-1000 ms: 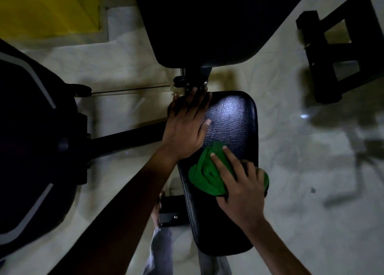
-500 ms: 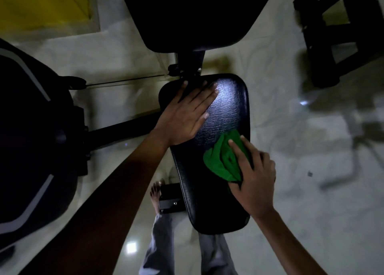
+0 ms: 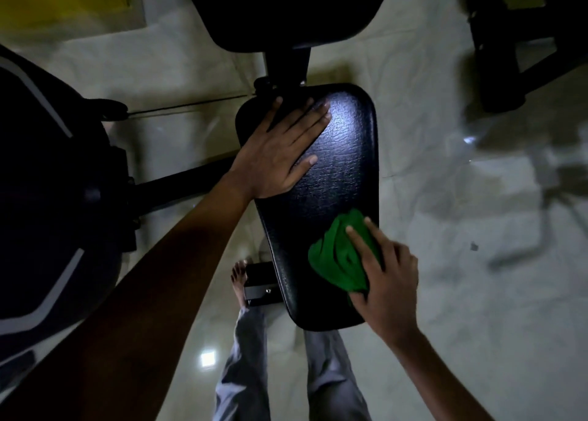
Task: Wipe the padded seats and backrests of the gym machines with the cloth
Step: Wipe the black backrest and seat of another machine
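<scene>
Shifted since a second ago: cloth point(image 3: 342, 256), from seat point(image 3: 343, 153) centre to its right near edge. Right hand point(image 3: 386, 277): fingers pressing cloth flat, I judge mid-wipe. Left hand point(image 3: 280, 153): spread flat, bracing seat's far end. Next, I reckon: sweep toward unwiped far half, then backrest point(image 3: 286, 10).

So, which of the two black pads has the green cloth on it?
The seat pad, nearer the person, under both hands: the right hand presses the cloth on it. The backrest above has no cloth.
</scene>
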`<state>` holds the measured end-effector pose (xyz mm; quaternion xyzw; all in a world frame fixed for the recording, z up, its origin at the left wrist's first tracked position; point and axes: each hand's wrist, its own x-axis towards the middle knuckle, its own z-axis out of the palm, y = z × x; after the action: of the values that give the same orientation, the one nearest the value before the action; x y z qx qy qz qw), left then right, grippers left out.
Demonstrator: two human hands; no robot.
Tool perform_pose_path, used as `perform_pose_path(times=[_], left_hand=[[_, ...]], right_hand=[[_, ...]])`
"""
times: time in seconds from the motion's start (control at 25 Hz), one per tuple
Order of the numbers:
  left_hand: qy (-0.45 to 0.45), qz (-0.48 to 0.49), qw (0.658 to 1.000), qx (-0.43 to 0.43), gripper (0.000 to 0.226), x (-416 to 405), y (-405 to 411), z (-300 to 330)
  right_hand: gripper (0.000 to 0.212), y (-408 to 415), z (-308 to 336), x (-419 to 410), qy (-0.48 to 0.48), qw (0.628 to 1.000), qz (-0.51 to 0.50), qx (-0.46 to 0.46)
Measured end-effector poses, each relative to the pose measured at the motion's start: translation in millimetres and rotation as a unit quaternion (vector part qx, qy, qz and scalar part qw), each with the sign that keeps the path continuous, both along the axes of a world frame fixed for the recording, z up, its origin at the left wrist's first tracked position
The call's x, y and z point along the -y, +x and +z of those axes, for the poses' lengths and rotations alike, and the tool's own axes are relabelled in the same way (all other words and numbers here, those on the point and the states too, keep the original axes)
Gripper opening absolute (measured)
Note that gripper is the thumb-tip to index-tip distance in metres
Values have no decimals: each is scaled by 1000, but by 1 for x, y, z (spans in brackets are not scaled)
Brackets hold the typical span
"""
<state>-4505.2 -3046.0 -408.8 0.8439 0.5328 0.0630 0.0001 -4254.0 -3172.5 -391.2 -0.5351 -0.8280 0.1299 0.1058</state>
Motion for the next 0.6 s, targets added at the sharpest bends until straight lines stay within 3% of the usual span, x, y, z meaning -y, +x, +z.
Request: perform_pose_path(times=[0.08,0.32,0.48,0.6], left_hand=[[0,1,1000,-1,59,0,-1,-2],[-2,-4,1000,8,59,-1,-1,-2],[5,-3,1000,8,59,-1,-1,-1],[6,-1,1000,12,59,1,0,-3]], right_hand=[[78,4,2,11,-5,1000,16,6],[78,-37,3,-56,45,999,-20,18],[100,-21,-5,15,-3,993,101,63],[100,-16,-2,29,-22,977,195,79]])
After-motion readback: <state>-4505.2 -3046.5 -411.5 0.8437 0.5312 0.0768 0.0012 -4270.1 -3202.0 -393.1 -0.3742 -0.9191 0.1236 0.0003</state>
